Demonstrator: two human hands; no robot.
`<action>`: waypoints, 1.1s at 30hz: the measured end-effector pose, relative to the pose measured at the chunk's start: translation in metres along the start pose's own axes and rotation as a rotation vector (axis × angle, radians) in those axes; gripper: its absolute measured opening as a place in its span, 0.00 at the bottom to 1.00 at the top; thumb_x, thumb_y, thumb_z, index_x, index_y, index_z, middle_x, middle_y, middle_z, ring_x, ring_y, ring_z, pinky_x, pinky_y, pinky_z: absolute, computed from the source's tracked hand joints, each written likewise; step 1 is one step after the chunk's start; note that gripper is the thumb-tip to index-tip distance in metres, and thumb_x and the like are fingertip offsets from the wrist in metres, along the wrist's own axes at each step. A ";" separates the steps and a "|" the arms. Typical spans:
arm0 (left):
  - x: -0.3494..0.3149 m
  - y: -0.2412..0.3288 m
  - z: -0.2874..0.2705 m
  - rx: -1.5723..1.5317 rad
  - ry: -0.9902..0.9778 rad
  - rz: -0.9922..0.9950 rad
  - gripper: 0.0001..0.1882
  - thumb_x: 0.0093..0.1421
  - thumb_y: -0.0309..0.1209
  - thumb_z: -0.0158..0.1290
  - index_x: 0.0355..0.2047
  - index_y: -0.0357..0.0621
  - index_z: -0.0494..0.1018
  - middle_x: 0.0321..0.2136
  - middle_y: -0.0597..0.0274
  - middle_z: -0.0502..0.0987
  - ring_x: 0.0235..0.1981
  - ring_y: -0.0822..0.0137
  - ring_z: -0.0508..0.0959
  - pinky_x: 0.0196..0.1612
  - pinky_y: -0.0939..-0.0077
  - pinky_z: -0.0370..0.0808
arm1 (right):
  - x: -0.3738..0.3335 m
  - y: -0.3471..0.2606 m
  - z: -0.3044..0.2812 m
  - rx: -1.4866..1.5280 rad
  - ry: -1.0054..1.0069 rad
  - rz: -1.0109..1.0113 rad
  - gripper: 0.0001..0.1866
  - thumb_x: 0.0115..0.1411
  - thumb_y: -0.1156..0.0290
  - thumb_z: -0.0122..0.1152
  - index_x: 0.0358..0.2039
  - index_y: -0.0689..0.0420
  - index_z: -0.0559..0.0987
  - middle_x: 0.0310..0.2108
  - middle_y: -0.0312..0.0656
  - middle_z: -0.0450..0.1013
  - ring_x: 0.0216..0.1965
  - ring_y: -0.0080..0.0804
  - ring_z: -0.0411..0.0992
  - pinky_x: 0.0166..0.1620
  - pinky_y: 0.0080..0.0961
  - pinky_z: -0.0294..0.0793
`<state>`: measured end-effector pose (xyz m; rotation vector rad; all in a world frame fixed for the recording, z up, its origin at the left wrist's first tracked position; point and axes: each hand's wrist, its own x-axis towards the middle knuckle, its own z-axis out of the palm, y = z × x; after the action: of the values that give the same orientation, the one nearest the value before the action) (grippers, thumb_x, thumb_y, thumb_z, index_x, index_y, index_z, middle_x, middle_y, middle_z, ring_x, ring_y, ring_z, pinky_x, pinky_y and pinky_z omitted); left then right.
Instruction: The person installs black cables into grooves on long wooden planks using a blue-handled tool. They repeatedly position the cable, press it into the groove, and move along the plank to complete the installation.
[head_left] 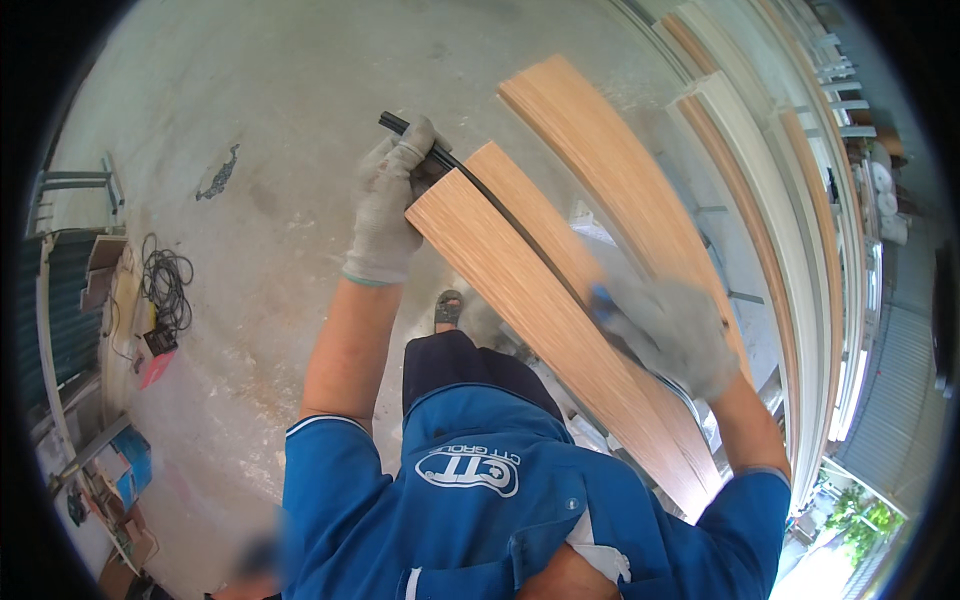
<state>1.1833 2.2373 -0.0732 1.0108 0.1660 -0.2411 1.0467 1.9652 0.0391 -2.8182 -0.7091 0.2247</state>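
Observation:
My left hand [385,205], in a pale knit glove, is closed round a black rubber-like strip [394,122] whose free end sticks out past the fingers. That strip runs down the groove between two faces of a wood-grain board or profile [560,330], and my left hand is at its far end. Farther down the same profile is my right hand [680,335], gloved too and smeared by motion. A small blue thing [601,294] shows at its fingertips; its kind cannot be made out. The right fingers look curled, though blur hides their exact grip.
Another wood-grain profile [610,150] lies just right of the worked one. Several long white and brown profiles [765,200] rest on racks farther right. On the concrete floor [270,110] at the left lie a coiled black cable [166,285] and a red object [156,370].

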 end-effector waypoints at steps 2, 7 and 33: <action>0.000 0.000 0.001 -0.012 0.002 -0.033 0.14 0.72 0.38 0.53 0.33 0.42 0.75 0.25 0.68 0.76 0.25 0.78 0.76 0.29 0.82 0.74 | -0.033 -0.007 -0.007 0.011 0.033 0.042 0.15 0.59 0.64 0.67 0.46 0.54 0.81 0.27 0.43 0.78 0.29 0.41 0.77 0.32 0.36 0.74; -0.003 0.004 0.004 -0.072 -0.031 -0.025 0.15 0.72 0.41 0.53 0.34 0.42 0.76 0.27 0.68 0.77 0.27 0.78 0.77 0.31 0.83 0.74 | -0.027 0.008 -0.002 0.066 0.101 0.151 0.16 0.58 0.67 0.68 0.47 0.54 0.82 0.31 0.44 0.80 0.32 0.41 0.79 0.35 0.35 0.76; 0.019 -0.004 -0.017 0.222 0.077 0.194 0.11 0.71 0.34 0.52 0.42 0.37 0.78 0.41 0.58 0.81 0.39 0.68 0.81 0.43 0.75 0.79 | -0.175 0.015 -0.034 -0.161 -0.083 0.252 0.18 0.61 0.59 0.67 0.51 0.48 0.80 0.23 0.38 0.75 0.25 0.32 0.76 0.27 0.31 0.73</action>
<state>1.1997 2.2470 -0.0899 1.2489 0.1115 -0.0431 0.9078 1.8620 0.0838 -3.0660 -0.4014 0.3428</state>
